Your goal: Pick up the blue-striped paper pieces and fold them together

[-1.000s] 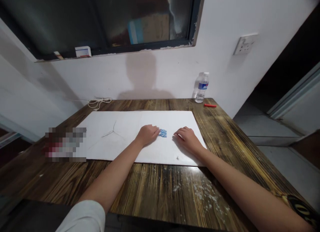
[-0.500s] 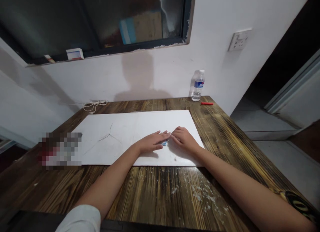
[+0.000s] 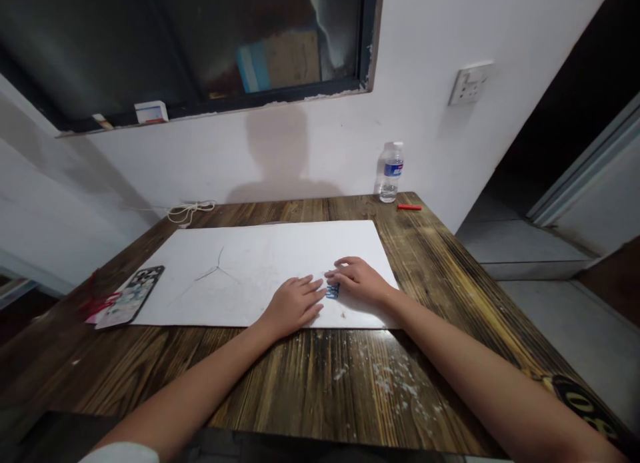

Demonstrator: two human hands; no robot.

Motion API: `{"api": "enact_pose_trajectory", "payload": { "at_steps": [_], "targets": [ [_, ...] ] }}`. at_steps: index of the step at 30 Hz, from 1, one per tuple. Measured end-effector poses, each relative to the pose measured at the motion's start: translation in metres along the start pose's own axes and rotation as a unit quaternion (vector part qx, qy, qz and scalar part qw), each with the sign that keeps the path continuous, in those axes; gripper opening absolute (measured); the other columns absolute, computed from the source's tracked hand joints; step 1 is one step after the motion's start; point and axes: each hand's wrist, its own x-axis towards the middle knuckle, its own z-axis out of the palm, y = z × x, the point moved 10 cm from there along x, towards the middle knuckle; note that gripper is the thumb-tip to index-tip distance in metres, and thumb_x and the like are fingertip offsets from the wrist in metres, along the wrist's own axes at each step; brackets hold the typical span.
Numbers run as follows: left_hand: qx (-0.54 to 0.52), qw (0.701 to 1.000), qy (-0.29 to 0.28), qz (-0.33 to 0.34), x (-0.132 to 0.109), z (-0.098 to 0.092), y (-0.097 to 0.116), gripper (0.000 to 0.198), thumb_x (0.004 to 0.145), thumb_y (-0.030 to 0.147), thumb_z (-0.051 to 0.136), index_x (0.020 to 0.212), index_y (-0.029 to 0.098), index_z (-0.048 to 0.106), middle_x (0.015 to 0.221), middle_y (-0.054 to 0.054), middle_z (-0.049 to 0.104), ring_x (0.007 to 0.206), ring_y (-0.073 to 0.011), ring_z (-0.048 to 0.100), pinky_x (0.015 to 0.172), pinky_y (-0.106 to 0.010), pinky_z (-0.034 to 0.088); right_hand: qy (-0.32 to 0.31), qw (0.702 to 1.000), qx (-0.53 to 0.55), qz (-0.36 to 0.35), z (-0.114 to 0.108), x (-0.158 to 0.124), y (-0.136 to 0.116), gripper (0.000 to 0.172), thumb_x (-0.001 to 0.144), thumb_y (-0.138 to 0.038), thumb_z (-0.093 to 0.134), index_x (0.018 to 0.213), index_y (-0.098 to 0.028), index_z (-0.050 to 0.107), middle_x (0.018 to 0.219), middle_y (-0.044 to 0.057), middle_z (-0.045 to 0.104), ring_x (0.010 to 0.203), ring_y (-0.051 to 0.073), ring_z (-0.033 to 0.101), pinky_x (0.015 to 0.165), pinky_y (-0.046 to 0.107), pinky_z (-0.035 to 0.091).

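A white board lies flat on the wooden table. On its right half is a small blue thing with a row of narrow strips, too small to name. My left hand rests palm down on the board's near edge, just left of the blue thing, fingers stretched and holding nothing. Over the blue thing's far side reaches my right hand, its fingers bent a little and apart. Part of the blue thing is under those fingers; whether they touch it I cannot tell.
A phone-like patterned object lies on the board's left end beside red strings. At the back are a white cord, a water bottle and a red stick. White flecks mark the table in front.
My left hand has drawn back toward me and left, off the blue thing, uncovering more of it. My right hand has shifted slightly left, over its far side.
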Motion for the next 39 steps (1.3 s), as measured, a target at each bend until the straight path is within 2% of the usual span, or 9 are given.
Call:
{"api": "enact_pose_trajectory", "payload": {
  "at_steps": [4,8,12,15,19,21,28,35,39],
  "targets": [
    [0.040,0.993,0.022,-0.106,-0.005,-0.003,-0.015,0.038,0.092,0.039,0.050,0.126,0.029,0.063,0.137,-0.008,0.058,0.128,-0.0324,0.049,0.102,-0.051,0.037,0.000,0.996,-0.091,0.011,0.000,-0.005,-0.001,0.028,0.096,-0.029,0.048,0.103,-0.029,0.075,0.109,0.004,0.074,0.112,0.026,0.058,0.105,0.050,0.031],
    [0.067,0.984,0.007,-0.166,-0.003,0.010,-0.031,0.052,0.091,0.047,0.048,0.138,0.024,0.053,0.147,-0.012,0.046,0.137,-0.0352,0.038,0.106,-0.054,0.031,0.006,0.993,-0.113,-0.025,-0.007,-0.012,-0.008,0.027,0.094,-0.027,0.050,0.094,-0.024,0.077,0.099,0.006,0.076,0.105,0.025,0.061,0.101,0.046,0.034],
    [0.059,0.982,-0.007,-0.181,-0.002,0.019,-0.040,0.067,0.090,0.057,0.046,0.147,0.022,0.040,0.156,-0.014,0.032,0.143,-0.0350,0.026,0.111,-0.054,0.024,-0.034,0.993,-0.049,-0.104,-0.006,-0.017,-0.025,0.028,0.095,-0.028,0.050,0.090,-0.025,0.077,0.101,0.004,0.075,0.101,0.022,0.063,0.093,0.039,0.041],
    [0.044,0.988,0.000,-0.146,0.001,0.011,-0.033,0.066,0.091,0.057,0.045,0.148,0.023,0.038,0.158,-0.013,0.026,0.145,-0.0346,0.021,0.113,-0.053,0.021,-0.040,0.993,-0.051,-0.102,-0.005,-0.017,-0.025,0.023,0.093,-0.029,0.053,0.099,-0.026,0.076,0.107,0.005,0.074,0.104,0.022,0.062,0.094,0.040,0.041],
    [-0.005,0.998,-0.042,0.041,0.003,0.005,0.010,0.047,0.095,0.046,0.045,0.140,0.032,0.049,0.150,-0.005,0.044,0.141,-0.0258,0.035,0.114,-0.045,0.023,-0.032,0.993,-0.079,-0.078,-0.002,-0.017,-0.018,0.029,0.093,-0.024,0.053,0.117,-0.027,0.069,0.122,0.006,0.068,0.118,0.024,0.056,0.100,0.043,0.039],
    [-0.013,0.995,-0.056,0.085,0.001,0.004,0.020,0.041,0.095,0.044,0.046,0.133,0.033,0.056,0.140,-0.003,0.056,0.135,-0.0232,0.044,0.112,-0.043,0.027,-0.040,0.992,-0.093,-0.078,0.002,-0.018,-0.017,0.033,0.092,-0.024,0.053,0.122,-0.029,0.067,0.128,0.005,0.065,0.126,0.026,0.051,0.103,0.047,0.037],
    [0.059,0.995,0.009,-0.079,0.002,-0.007,-0.023,0.034,0.096,0.039,0.045,0.113,0.025,0.070,0.123,-0.005,0.068,0.121,-0.0250,0.057,0.098,-0.043,0.043,-0.029,0.989,-0.131,-0.068,-0.004,-0.017,-0.015,0.024,0.094,-0.029,0.053,0.104,-0.026,0.074,0.113,0.006,0.072,0.109,0.025,0.061,0.096,0.045,0.041],
    [0.056,0.974,-0.046,-0.213,-0.006,0.007,-0.061,0.055,0.097,0.049,0.038,0.145,0.023,0.042,0.154,-0.011,0.037,0.143,-0.0299,0.031,0.112,-0.053,0.029,-0.081,0.987,-0.044,-0.134,0.005,-0.019,-0.034,0.036,0.086,-0.046,0.064,0.116,-0.026,0.069,0.122,0.007,0.068,0.114,0.023,0.058,0.099,0.041,0.041],
    [-0.007,0.990,-0.075,-0.122,0.000,0.010,-0.044,0.063,0.096,0.057,0.034,0.151,0.027,0.030,0.160,-0.008,0.022,0.147,-0.0303,0.017,0.115,-0.054,0.019,-0.048,0.992,-0.090,-0.069,0.009,-0.015,-0.026,0.044,0.084,-0.050,0.066,0.122,-0.027,0.065,0.127,0.009,0.065,0.121,0.027,0.053,0.100,0.047,0.039]
  ]
}}
